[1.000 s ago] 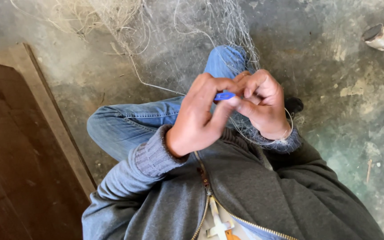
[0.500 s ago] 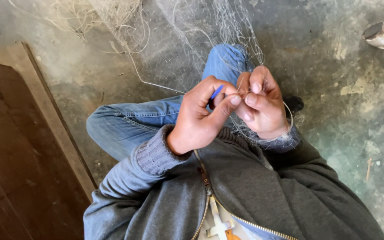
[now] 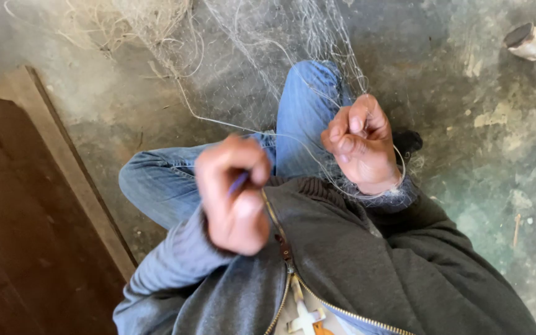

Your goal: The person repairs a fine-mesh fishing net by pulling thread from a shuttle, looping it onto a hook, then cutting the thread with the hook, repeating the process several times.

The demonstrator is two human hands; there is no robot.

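Seen from above, a seated person in a grey zip jacket [image 3: 355,260] and blue jeans [image 3: 299,124] works a fine fishing net [image 3: 268,49] that spills from the top centre of the frame down over the raised knee. The left hand [image 3: 237,195], left of centre and blurred, is curled closed with thumb and fingers pinched on a small blue netting needle [image 3: 238,183], of which only a short sliver shows between the fingers. The right hand [image 3: 361,146], right of centre and a little higher, is closed too, its fingertips pinched on the mesh where it gathers over the knee. A pale twine [image 3: 293,138] runs across the gap between the two hands and loops round the right wrist. The hands are apart, with the jeans showing between them. Beneath lies a stained concrete floor [image 3: 485,155]; a dark wooden board [image 3: 26,236] with a lighter edge fills the lower left, and a small pale broken object [image 3: 530,41], too unclear to name, lies in the upper right corner.
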